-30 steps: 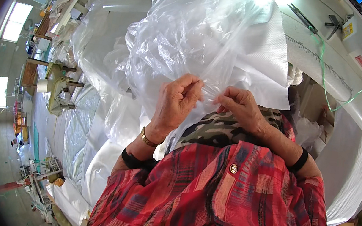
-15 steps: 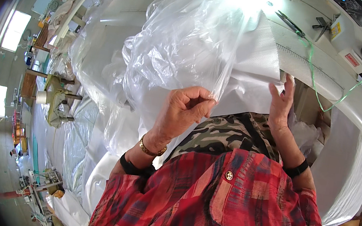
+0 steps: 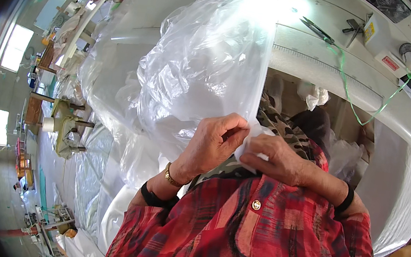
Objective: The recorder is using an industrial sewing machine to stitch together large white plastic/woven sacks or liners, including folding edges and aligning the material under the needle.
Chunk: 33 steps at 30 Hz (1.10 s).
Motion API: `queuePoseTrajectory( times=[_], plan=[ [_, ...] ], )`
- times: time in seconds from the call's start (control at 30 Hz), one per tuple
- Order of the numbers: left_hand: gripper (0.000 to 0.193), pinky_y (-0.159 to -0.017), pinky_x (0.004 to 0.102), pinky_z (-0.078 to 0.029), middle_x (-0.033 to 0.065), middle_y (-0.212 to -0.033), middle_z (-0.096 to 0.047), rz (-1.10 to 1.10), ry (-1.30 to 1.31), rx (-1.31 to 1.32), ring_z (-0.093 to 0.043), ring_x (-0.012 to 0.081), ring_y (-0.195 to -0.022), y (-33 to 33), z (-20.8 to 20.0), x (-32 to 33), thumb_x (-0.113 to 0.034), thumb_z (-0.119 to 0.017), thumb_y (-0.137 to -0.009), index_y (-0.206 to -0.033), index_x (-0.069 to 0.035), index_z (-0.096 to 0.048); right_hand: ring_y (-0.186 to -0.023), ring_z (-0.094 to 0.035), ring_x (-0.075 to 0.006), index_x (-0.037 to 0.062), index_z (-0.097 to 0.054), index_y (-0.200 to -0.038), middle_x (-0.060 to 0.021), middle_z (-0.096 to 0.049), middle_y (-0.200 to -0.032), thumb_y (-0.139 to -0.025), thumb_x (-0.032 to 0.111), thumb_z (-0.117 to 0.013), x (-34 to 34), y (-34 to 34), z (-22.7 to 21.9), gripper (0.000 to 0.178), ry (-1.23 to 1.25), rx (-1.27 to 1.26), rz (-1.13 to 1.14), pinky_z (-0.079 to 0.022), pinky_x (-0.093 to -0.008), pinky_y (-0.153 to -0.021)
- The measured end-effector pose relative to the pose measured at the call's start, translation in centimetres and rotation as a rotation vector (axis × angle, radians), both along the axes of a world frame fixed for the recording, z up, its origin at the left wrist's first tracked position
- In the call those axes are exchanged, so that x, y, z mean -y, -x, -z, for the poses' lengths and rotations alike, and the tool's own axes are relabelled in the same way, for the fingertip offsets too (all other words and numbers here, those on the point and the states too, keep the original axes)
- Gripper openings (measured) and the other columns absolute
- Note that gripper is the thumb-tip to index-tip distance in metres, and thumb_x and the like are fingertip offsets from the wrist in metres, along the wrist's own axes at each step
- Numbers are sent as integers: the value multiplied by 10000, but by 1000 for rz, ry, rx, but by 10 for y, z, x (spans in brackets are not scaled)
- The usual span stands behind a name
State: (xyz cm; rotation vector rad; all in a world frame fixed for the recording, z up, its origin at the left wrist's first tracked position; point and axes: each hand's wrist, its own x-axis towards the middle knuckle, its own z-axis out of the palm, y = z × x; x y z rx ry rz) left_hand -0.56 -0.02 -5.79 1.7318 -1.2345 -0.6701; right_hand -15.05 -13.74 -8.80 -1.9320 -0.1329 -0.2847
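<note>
A large crumpled sheet of clear plastic film (image 3: 198,69) spreads over the worktable, its near edge drawn down toward my lap. My left hand (image 3: 215,143) is closed in a pinch on the corner of that film. Right beside it, my right hand (image 3: 277,159) curls its fingers around a bunched piece of white sheet (image 3: 244,150) at the same edge. The two hands almost touch in front of my shirt. My right fingertips are partly hidden by the hand's back. From the hands, the film's edge runs straight up to a bright lamp glare, which hides what lies beneath.
A sewing machine (image 3: 393,47) stands at the upper right, with a green cord (image 3: 344,85) looped from it. Thread snips (image 3: 317,30) lie on the table (image 3: 302,39) near a ruler scale (image 3: 329,67). White sheeting (image 3: 387,180) hangs at right; a stool (image 3: 64,124) stands at left.
My right hand has come left from the table edge and closed on the sheet beside my left hand. The white sheet's right part has swung left, uncovering the gap below the table edge.
</note>
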Motion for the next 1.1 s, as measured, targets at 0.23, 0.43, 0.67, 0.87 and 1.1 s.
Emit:
queuePoseTrajectory(
  times=[0.23, 0.43, 0.67, 0.87, 1.1],
  plan=[
    [74, -563, 303, -423, 86, -715, -538, 22, 17, 37, -506, 163, -589, -1, -9, -3, -52, -605, -915, -921, 22, -600, -724, -610, -329, 31, -518, -797, -136, -580, -717, -878, 184, -631, -15, -12, 11, 207, 277, 180, -144, -476, -438, -669],
    [74, -543, 255, -389, 43, -720, -553, -33, 32, -2, -475, 87, -609, -12, 1, -9, -35, -658, -883, -908, 31, -638, -775, -630, -270, 48, -550, -846, -94, -611, -777, -872, 156, -620, -8, -25, -5, 132, 466, 307, -380, -487, -377, -676],
    [296, -458, 174, -390, 0, -815, -628, -220, 82, -155, -501, 23, -541, 8, -11, -14, -27, -621, -928, -1222, 7, -633, -901, -633, -314, 55, -607, -1087, -162, -623, -1031, -867, 116, -605, 10, -76, 59, 228, 54, 208, 569, -519, -403, -774],
    [302, -501, 193, -455, 7, -728, -602, -236, 93, -273, -546, 46, -564, 14, -3, -21, -57, -539, -977, -1266, 9, -598, -885, -616, -339, 79, -628, -889, -124, -637, -894, -791, 170, -617, 7, -97, 57, 134, 425, 352, -78, -501, -429, -757],
    [307, -563, 191, -422, 20, -836, -592, -38, 42, -186, -524, 51, -637, 7, 13, -7, 39, -462, -937, -1184, 23, -644, -874, -640, -317, 56, -641, -942, -124, -650, -916, -788, 157, -625, 49, -67, 39, 185, 673, 204, 149, -525, -404, -751]
  ],
)
